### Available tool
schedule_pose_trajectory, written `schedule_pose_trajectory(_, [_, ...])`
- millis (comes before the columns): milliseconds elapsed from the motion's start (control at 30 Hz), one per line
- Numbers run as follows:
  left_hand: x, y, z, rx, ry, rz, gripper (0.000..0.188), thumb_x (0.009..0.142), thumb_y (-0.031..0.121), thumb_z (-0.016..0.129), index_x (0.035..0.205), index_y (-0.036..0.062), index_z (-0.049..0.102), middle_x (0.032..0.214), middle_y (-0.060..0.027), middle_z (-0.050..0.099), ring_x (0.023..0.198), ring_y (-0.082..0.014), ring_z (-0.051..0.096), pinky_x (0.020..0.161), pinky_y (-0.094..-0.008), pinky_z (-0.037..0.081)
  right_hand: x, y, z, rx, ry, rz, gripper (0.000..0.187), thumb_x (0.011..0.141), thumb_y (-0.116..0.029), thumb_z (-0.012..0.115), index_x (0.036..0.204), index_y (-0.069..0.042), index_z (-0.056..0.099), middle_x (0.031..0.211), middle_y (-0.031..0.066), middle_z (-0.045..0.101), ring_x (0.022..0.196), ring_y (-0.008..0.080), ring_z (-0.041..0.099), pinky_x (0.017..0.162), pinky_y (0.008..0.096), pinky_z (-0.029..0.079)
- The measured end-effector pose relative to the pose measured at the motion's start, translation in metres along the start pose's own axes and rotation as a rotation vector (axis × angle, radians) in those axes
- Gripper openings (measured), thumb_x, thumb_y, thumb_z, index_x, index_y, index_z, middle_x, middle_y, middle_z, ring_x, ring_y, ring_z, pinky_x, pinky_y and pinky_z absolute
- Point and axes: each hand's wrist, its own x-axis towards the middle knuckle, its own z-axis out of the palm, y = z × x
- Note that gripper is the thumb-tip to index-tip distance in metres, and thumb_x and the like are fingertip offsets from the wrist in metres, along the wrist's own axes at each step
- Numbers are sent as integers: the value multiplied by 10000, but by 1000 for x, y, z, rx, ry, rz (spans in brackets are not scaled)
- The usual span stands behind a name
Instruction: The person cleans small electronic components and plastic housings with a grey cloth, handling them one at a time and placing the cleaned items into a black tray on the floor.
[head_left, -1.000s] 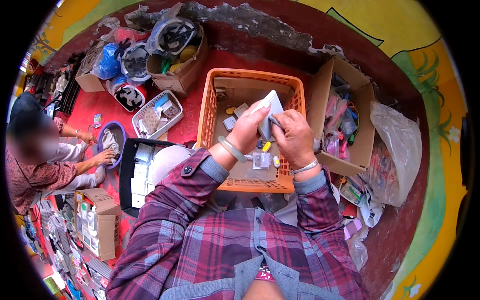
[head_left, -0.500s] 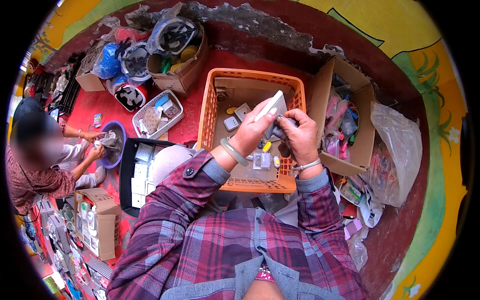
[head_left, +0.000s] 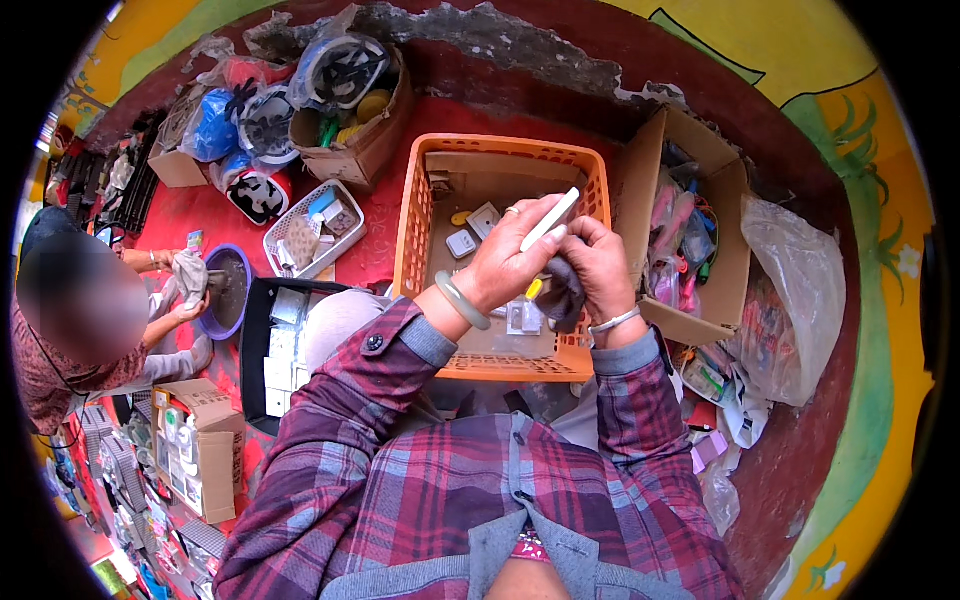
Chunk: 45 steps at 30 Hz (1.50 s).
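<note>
Left hand (head_left: 500, 265) grips the white panel (head_left: 550, 220), narrow edge showing, over the basket (head_left: 508, 143) at twelve o'clock, and at its three o'clock the right hand (head_left: 604, 272) clutches a dark cloth (head_left: 566, 298) hanging down! Out at ten, a co-worker (head_left: 55, 370) holds a pale rag (head_left: 188, 276) by the purple tub (head_left: 249, 290); a carton (head_left: 690, 325) stands at one.

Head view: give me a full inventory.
Flat piece: one, white, in left hand
Cloth: one, dark grey, in right hand
Basket: one, orange, centre
Small items: several, white, yellow, in basket
Tray: one, white, left of basket
Case: one, black, left
Basin: one, purple, left
Cardboard boxes: several, brown, both sides
Helmet-like items: several, mixed, upper left
Large bag: one, clear, right
Co-worker: one, reddish top, left
Wall: one, multicoloured, behind
Sleeves: two, plaid, lower centre
Hands: two, ungloved, over basket
</note>
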Motion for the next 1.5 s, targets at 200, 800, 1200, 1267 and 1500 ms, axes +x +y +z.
schedule_pose_trajectory(200, [-2,0,3,-89,39,-13,411,915,182,503,1270,-25,477,1205,-142,538,1119,-244,503,983,-339,364,4,1,-5,280,-94,125,128,838,-84,655,915,12,621,849,58,643,731,125,614,677,244,512])
schedule_pose_trajectory(800, [10,-4,-10,-1292,301,-760,367,957,236,388,1243,12,443,1177,-139,554,1102,-286,548,975,-427,420,-3,-15,-3,-1002,372,-642,80,750,-68,618,812,-50,570,777,106,570,727,282,575,649,367,464])
schedule_pose_trajectory(1200, [5,-4,-6,-1250,220,-670,382,950,240,432,1249,3,448,1129,-116,566,1027,-234,568,921,-388,450,-13,-14,20,-900,189,-853,179,715,-14,662,886,-64,657,806,87,607,763,251,596,684,331,484])
schedule_pose_trajectory(1267, [3,-11,-4,-1195,192,-639,382,948,245,445,1248,9,457,1126,-113,567,1019,-222,567,913,-373,452,-13,-15,24,-901,231,-802,154,719,-24,662,869,-59,660,802,89,608,765,254,596,681,340,482])
schedule_pose_trajectory(1500, [-1,-5,3,-1028,205,-608,370,936,236,463,1231,12,474,1106,-112,574,1004,-212,564,898,-351,452,-10,-12,17,-942,132,-805,145,735,-40,656,880,-49,669,805,88,597,769,263,582,668,346,475])
